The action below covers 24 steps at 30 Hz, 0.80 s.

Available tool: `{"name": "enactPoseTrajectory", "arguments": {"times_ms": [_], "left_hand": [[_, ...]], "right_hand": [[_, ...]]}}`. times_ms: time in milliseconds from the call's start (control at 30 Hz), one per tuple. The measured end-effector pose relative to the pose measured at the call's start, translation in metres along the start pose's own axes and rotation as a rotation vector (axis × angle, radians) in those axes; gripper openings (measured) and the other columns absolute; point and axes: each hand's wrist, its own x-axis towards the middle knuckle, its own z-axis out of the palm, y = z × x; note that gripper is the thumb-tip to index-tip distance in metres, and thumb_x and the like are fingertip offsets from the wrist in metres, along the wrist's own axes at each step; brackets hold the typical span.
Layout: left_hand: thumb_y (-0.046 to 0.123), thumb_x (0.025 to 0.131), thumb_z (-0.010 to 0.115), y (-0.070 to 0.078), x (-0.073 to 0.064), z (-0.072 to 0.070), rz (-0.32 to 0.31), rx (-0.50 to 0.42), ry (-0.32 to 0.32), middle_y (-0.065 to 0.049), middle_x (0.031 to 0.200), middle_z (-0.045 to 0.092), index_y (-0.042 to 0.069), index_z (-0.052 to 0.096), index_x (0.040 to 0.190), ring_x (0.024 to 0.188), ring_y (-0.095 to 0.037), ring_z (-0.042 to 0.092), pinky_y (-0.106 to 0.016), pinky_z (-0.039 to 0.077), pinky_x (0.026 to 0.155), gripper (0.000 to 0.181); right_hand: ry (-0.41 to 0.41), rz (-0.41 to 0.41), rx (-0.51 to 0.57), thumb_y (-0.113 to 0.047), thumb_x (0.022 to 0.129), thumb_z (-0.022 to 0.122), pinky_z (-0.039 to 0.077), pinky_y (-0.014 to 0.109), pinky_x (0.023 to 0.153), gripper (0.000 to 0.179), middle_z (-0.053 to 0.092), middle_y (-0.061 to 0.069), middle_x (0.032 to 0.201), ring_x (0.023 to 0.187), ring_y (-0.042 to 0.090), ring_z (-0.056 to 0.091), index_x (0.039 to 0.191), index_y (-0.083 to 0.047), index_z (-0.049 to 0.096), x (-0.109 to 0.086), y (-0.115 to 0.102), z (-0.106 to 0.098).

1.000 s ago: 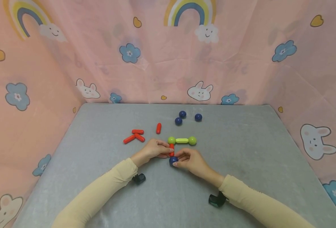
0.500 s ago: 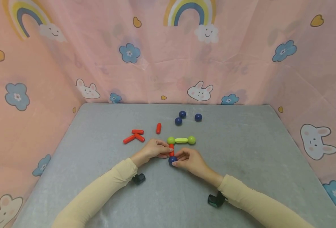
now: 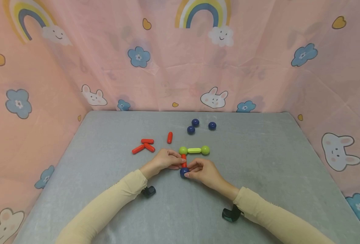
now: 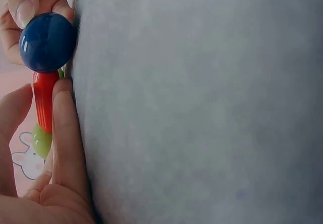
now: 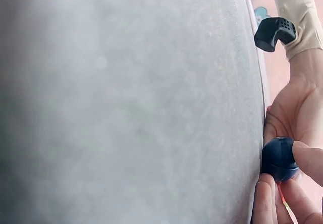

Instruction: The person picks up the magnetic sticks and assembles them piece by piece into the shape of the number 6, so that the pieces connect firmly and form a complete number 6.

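Note:
Near the middle of the table, a red rod (image 4: 44, 103) runs between a green ball (image 3: 183, 150) at its far end and a blue ball (image 3: 183, 173) at its near end. A pale green rod (image 3: 194, 150) joins that green ball to a second green ball (image 3: 205, 150) on the right, so the pieces form a corner. My left hand (image 3: 165, 159) pinches the red rod from the left, its fingertips covering part of it. On the other side, my right hand (image 3: 206, 173) grips the blue ball, thumb on its near side and fingers curled beside the rod.
Loose red rods (image 3: 149, 147) lie in a small cluster on the left, with a single red rod (image 3: 170, 137) farther right. Several loose blue balls (image 3: 212, 125) sit toward the back. A pink patterned curtain (image 3: 167, 78) borders the grey table (image 3: 259, 152).
The blue ball has shifted slightly to the left with my right hand, and the green pieces moved a little left too. My left hand has kept its hold.

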Motion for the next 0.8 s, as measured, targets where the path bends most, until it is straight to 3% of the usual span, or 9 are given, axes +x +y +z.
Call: {"name": "enactPoseTrajectory", "arguments": {"times_ms": [800], "left_hand": [[0.019,0.087,0.077,0.0032,0.0008,-0.0015,0.017,0.045,-0.039,-0.011,0.088,0.078,-0.001,0.071,0.106,0.068,-0.008,0.071,-0.027,0.061,0.069,0.028]], "right_hand": [[-0.014,0.007,0.018,-0.015,0.080,0.082,0.056,0.023,0.070,0.025,0.074,0.011,0.095,0.080,0.013,0.069,0.100,-0.004,0.072,0.0008,0.0037,-0.0017]]}}
